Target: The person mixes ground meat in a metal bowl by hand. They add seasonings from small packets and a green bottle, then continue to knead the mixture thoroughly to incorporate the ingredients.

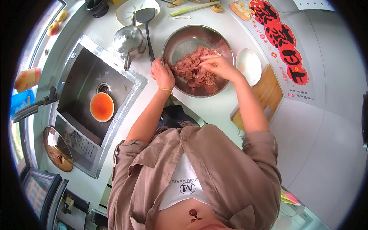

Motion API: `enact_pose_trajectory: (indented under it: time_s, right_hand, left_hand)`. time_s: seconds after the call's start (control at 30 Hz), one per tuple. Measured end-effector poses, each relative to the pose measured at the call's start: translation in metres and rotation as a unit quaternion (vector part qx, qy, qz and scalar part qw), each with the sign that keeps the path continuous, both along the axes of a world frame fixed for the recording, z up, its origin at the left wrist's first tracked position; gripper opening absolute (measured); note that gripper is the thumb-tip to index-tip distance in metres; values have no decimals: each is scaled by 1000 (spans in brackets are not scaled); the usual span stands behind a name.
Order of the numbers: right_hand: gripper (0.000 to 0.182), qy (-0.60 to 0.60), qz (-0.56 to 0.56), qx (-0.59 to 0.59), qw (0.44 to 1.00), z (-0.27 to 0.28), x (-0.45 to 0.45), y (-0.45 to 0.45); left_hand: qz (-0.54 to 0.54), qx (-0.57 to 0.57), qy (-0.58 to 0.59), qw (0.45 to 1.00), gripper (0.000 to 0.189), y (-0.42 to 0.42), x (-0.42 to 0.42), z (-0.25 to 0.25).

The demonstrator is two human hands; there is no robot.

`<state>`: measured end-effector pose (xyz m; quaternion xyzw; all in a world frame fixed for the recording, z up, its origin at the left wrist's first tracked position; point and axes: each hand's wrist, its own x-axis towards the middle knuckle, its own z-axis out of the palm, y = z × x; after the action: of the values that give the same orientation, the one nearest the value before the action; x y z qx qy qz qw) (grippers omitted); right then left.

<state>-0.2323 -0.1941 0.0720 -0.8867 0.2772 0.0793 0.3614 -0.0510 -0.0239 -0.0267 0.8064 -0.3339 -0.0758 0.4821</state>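
Observation:
A wide stainless steel bowl [198,92] stands on the counter in front of me, holding a heap of raw sliced meat [191,67]. My left hand [163,73] grips the bowl's left rim, thumb on the near edge. Over the right side of the heap, my right hand [217,65] has its fingers bent down at the meat, slightly blurred; whether they pinch any slices is hidden. Just right of the bowl lies a white oval dish [248,64]. A black spatula [148,34] lies left of the bowl, its blade over a patterned plate [122,14].
A lidded steel pot [129,40] stands left of the spatula. The sink [83,74] contains a bowl of orange-red liquid [102,107]; a faucet [37,105] reaches over its left side. A wooden cutting board [270,83] bearing a blade lies right. A green stalk [195,8] lies behind.

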Motion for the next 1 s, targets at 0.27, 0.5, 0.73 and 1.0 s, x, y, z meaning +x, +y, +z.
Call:
enact_pose_trajectory:
  time_s: [0.27, 0.5, 0.73, 1.0]
  right_hand:
    - [69, -158, -488, 182, 839, -88, -11, -15]
    - [52, -134, -119, -87, 980, 4, 42, 75]
    - [25, -84, 77, -271, 956, -50, 56, 107]
    - [40, 10, -6, -294, 956, -62, 18, 37]
  left_hand:
    - [-20, 7, 41, 999, 36, -2, -7, 2]
    - [-13, -45, 108, 993, 30, 5, 0, -16]
    - [-5, -73, 61, 995, 27, 2, 0, -15]
    - [-8, -49, 38, 998, 28, -3, -5, -7]
